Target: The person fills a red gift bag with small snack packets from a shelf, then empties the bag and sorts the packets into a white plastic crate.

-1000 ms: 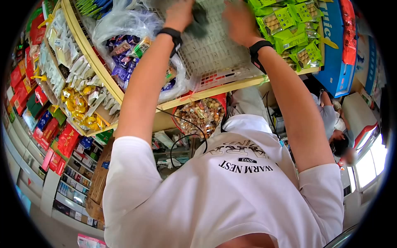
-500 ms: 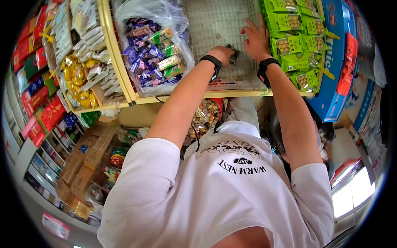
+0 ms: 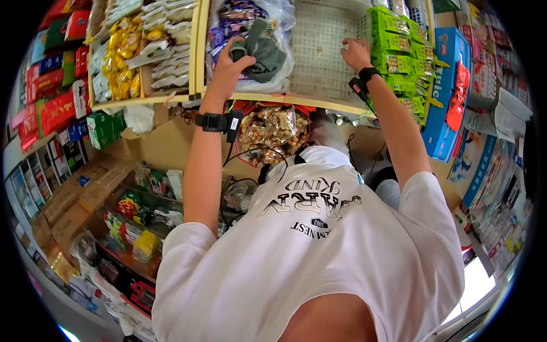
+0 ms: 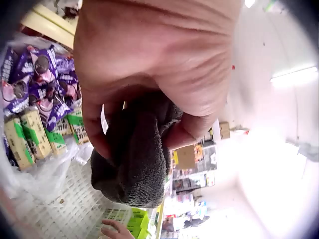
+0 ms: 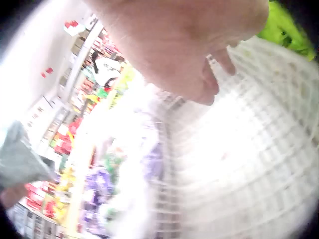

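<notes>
I see left hand (image 3: 227,71) left of mesh basket (image 3: 325,51), pinching grey cloth (image 3: 265,56), right hand (image 3: 356,55) over basket, fingers loose, empty

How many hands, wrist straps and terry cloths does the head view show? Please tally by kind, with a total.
Hands: 2, left hand and right hand
Wrist straps: 2, left strap and right strap
Grey terry cloth: 1
Total: 5
</notes>
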A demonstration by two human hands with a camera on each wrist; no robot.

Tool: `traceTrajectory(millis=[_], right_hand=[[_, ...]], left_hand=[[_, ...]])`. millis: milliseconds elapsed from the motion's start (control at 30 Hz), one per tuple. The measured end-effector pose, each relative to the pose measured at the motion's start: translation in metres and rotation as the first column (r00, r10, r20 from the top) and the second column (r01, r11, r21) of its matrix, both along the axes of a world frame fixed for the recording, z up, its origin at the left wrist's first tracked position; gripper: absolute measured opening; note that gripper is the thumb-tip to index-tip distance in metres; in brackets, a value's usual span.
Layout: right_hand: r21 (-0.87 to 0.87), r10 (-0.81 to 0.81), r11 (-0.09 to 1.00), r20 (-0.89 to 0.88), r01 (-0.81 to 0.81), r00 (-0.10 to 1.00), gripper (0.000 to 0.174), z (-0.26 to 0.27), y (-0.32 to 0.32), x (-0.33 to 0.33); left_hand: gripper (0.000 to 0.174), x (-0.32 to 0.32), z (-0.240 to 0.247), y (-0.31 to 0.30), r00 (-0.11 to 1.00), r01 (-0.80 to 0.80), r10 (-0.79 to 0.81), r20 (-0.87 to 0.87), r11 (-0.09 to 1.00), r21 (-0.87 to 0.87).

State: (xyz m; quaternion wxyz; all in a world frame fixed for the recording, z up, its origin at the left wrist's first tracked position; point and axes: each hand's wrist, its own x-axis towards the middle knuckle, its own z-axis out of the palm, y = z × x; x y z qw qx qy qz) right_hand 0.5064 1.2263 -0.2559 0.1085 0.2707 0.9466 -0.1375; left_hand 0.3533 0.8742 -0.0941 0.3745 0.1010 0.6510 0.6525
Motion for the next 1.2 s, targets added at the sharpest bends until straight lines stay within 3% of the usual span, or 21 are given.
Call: traceTrajectory(millis=[67, 100, 167, 200, 233, 300, 367, 433, 467, 500, 533, 567, 633, 700, 767, 833, 867, 900, 1000, 1067, 1200], right_hand=[[-0.569, -0.147, 0.816, -0.044, 0.097, 0.988, 0.046, 0.051, -0.038, -0.022], [-0.723, -0.132, 0.69, -0.164, -0.028, 0.978, 0.05, 0.069, -0.067, -0.028], [-0.906, -0.104, 0.378, -0.247, -0.191, 0.963, 0.056, 0.134, -0.141, -0.028], [-0.99, -0.088, 0.087, -0.122, -0.114, 0.989, 0.056, 0.16, -0.17, -0.024], [-0.981, -0.152, -0.081, -0.161, -0.175, 0.975, 0.053, 0.17, -0.2, -0.021], [-0.952, -0.171, -0.088, -0.276, -0.294, 0.946, 0.052, 0.162, -0.224, -0.022], [-0.946, -0.157, -0.063, -0.305, -0.318, 0.939, 0.049, 0.161, -0.228, -0.022], [-0.936, -0.151, -0.034, -0.341, -0.349, 0.928, 0.046, 0.156, -0.226, -0.023], [-0.923, -0.126, 0.144, -0.375, -0.357, 0.918, 0.044, 0.152, -0.223, -0.02], [-0.878, -0.095, 0.319, -0.405, -0.358, 0.909, 0.041, 0.147, -0.22, -0.015], [-0.849, -0.124, 0.422, -0.403, -0.319, 0.907, 0.037, 0.141, -0.221, -0.007], [-0.847, -0.12, 0.428, -0.398, -0.315, 0.909, 0.037, 0.136, -0.218, 0.002], [-0.514, 0.272, 0.774, -0.259, -0.37, 0.927, 0.038, 0.125, -0.211, 0.02], [-0.509, 0.223, 0.788, -0.288, -0.346, 0.931, 0.038, 0.117, -0.216, 0.045], [-0.385, 0.32, 0.881, 0.061, -0.274, 0.945, 0.041, 0.126, -0.221, 0.062], [-0.361, 0.311, 0.899, 0.127, -0.248, 0.942, 0.046, 0.105, -0.221, 0.076], [-0.333, 0.296, 0.917, 0.193, -0.221, 0.936, 0.052, 0.091, -0.221, 0.082], [-0.333, 0.292, 0.917, 0.192, -0.218, 0.937, 0.052, 0.086, -0.222, 0.083], [-0.548, 0.165, 0.836, 0.173, -0.044, 0.971, 0.05, 0.081, -0.22, 0.083], [-0.735, -0.009, 0.655, 0.222, 0.173, 0.975, 0.043, 0.079, -0.219, 0.085], [-0.834, -0.048, 0.501, 0.24, 0.231, 0.97, 0.035, 0.07, -0.216, 0.092]], left_hand=[[0.055, 0.007, 0.009, -0.026, 0.993, -0.094, 0.084, 0.077, 0.986, 0.14], [0.055, 0.013, 0.015, -0.035, 0.992, -0.11, 0.1, 0.072, 0.983, 0.146], [0.058, 0.026, 0.024, -0.049, 0.989, -0.14, 0.134, 0.069, 0.985, 0.1], [0.063, 0.03, 0.02, -0.053, 0.995, -0.096, 0.097, -0.004, 0.989, 0.109], [0.067, 0.036, 0.02, -0.056, 0.979, -0.015, 0.026, -0.203, 0.998, 0.053], [0.073, 0.037, 0.014, -0.063, 0.906, 0.133, -0.16, -0.391, 0.986, -0.096], [0.072, 0.027, 0.016, -0.075, 0.845, 0.067, -0.197, -0.496, 0.961, -0.268], [0.068, 0.009, 0.002, -0.08, 0.805, -0.06, -0.109, -0.583, 0.963, -0.264], [0.065, 0.0, -0.002, -0.079, 0.825, -0.098, -0.049, -0.563, 0.969, -0.228], [0.064, -0.002, 0.003, -0.076, 0.721, -0.175, -0.015, -0.693, 0.964, -0.203], [0.065, -0.006, 0.002, -0.076, 0.719, -0.132, -0.09, -0.689, 0.956, -0.262], [0.067, -0.01, 0.0, -0.076, 0.715, -0.088, -0.164, -0.68, 0.943, -0.32], [0.067, -0.009, -0.03, -0.085, 0.709, -0.074, -0.247, -0.661, 0.906, -0.417], [0.057, 0.018, -0.029, -0.092, 0.716, -0.145, -0.34, -0.61, 0.782, -0.606], [0.047, 0.052, -0.032, -0.104, 0.685, -0.167, -0.36, -0.634, 0.769, -0.617], [0.029, 0.089, -0.02, -0.101, 0.829, -0.052, -0.353, -0.434, 0.723, -0.689], [0.027, 0.104, -0.047, -0.11, 0.838, -0.001, -0.281, -0.468, 0.856, -0.517], [0.028, 0.116, -0.058, -0.112, 0.878, 0.077, -0.31, -0.364, 0.844, -0.531], [0.029, 0.137, -0.07, -0.116, 0.824, 0.163, -0.428, -0.371, 0.806, -0.568], [0.033, 0.143, -0.079, -0.115, 0.861, 0.21, -0.416, -0.292, 0.814, -0.541], [0.042, 0.148, -0.079, -0.106, 0.866, 0.209, -0.407, -0.292, 0.823, -0.529]])
